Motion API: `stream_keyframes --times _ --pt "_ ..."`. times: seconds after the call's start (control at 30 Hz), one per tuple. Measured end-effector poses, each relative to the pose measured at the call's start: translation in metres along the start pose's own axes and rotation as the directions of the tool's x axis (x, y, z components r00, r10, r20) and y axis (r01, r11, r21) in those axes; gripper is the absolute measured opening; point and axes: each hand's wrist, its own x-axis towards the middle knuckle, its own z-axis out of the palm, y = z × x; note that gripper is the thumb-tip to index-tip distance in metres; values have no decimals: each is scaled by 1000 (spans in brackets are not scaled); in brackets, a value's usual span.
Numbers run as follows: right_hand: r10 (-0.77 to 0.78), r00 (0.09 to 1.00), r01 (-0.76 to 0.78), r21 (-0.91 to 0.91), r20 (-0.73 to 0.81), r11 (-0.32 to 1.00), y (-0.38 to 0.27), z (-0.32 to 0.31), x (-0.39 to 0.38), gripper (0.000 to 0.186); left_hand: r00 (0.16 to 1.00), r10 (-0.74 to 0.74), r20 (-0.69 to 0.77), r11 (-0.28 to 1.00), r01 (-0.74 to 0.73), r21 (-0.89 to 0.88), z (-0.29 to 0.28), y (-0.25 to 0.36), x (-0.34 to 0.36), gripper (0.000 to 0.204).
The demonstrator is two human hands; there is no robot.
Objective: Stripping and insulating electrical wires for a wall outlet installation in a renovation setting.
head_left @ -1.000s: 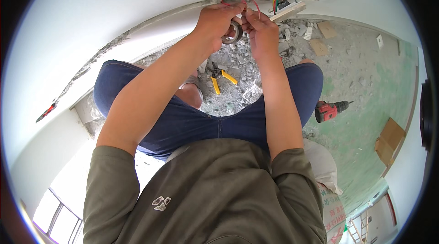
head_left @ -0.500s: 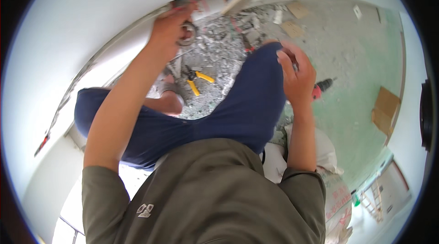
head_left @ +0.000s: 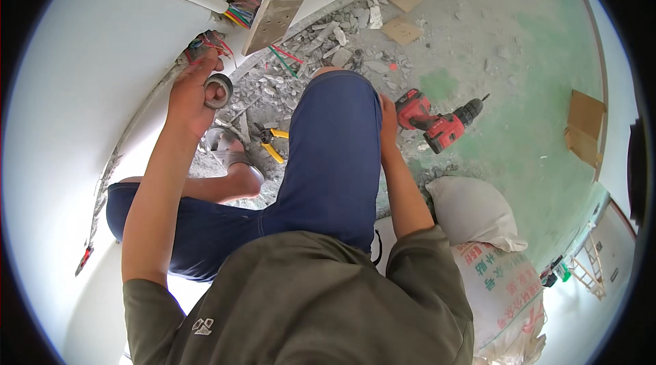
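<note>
- White wall fills the left of the frame, with a ragged chase running down it; near the top it opens into a hole where bundles of coloured wires spill out
- Grey floor, right half of the frame, is strewn with rubble and broken plaster – clean-up looks untouched
- White sack sits lower right, beside the person's thigh
- Red drill lies right of centre, just beyond the knee
- Switch plate hangs loose at top centre, not yet fixed back – I'd judge the wiring job mid-way
- Left hand, upper left, has its fingers curled round a roll of grey tape, fingertips up at the wires
- Right hand rests at the knee's far side; whether its fingers are spread or closed I cannot tell
- Yellow-handled pliers lie in the rubble at centre, untouched
</note>
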Motion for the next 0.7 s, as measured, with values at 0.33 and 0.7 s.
stream_keyframes --times 0.33,0.7 --pt "-182 983 184 -309 34 933 9 73 35 37 999 -3 40 1000 3 1 -3 1 -4 14" --pt "193 872 -386 390 450 836 -56 -70 85 25 999 26 37 998 -24 -65 -3 5 -8 19"
